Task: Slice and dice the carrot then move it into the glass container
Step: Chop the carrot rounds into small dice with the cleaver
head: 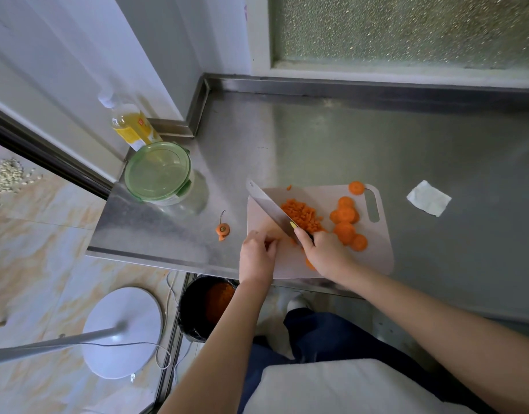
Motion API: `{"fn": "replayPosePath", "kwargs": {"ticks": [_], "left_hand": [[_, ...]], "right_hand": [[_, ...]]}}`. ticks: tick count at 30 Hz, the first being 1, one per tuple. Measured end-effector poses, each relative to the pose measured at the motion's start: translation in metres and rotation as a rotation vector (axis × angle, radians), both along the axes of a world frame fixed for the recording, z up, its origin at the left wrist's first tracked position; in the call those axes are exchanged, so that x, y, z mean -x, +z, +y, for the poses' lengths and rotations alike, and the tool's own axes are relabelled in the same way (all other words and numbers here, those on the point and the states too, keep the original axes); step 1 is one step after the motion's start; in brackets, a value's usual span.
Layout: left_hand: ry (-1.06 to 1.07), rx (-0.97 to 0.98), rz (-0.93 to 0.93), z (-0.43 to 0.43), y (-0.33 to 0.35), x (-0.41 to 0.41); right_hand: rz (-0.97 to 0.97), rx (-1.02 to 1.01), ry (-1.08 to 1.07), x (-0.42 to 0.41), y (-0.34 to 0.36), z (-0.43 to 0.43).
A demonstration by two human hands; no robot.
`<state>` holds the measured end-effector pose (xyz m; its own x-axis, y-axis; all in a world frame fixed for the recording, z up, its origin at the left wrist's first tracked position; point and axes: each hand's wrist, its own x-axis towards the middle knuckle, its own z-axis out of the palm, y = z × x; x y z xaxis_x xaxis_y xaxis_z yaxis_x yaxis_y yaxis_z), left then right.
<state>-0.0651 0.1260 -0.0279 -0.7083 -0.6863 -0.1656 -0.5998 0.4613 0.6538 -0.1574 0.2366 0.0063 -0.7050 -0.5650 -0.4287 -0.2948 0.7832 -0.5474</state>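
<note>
A pale cutting board lies on the steel counter. On it sit a heap of diced carrot and several round carrot slices. My right hand grips the handle of a broad knife, its blade angled up to the left over the board. My left hand, fingers curled, holds down carrot pieces at the board's near left edge; those pieces are mostly hidden. The glass container with a green lid on it stands to the left of the board.
A carrot top lies on the counter left of the board. An oil bottle stands behind the container. A folded paper towel lies at the right. Below the counter edge sits a black bin with carrot peel.
</note>
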Motion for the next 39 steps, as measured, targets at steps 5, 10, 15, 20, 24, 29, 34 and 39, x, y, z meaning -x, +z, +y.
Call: {"fn": "replayPosePath", "kwargs": {"ticks": [5, 10, 15, 20, 24, 29, 34, 39], "left_hand": [[-0.004, -0.014, -0.032, -0.003, -0.002, 0.003], [-0.009, -0.018, -0.039, -0.004, -0.002, 0.003], [-0.021, -0.019, -0.076, -0.005, -0.005, 0.003], [-0.029, -0.011, -0.096, -0.005, -0.005, 0.006], [-0.029, -0.017, -0.089, -0.006, -0.005, 0.007], [-0.020, -0.040, -0.044, -0.005, -0.005, 0.005], [0.018, -0.043, 0.003, 0.003, -0.003, 0.004], [-0.031, -0.043, 0.014, 0.017, -0.001, 0.013]], "right_hand": [[0.001, 0.028, 0.013, -0.005, 0.001, 0.002], [0.003, 0.001, 0.036, -0.009, -0.002, 0.004], [0.022, -0.031, 0.079, -0.011, -0.001, 0.006], [-0.012, -0.064, 0.059, -0.013, -0.003, 0.000], [-0.011, -0.047, 0.046, -0.015, -0.007, -0.005], [-0.011, -0.037, 0.041, -0.014, -0.003, -0.011], [-0.053, -0.023, 0.001, -0.002, -0.001, -0.013], [-0.050, 0.162, -0.102, 0.017, 0.004, 0.000]]}}
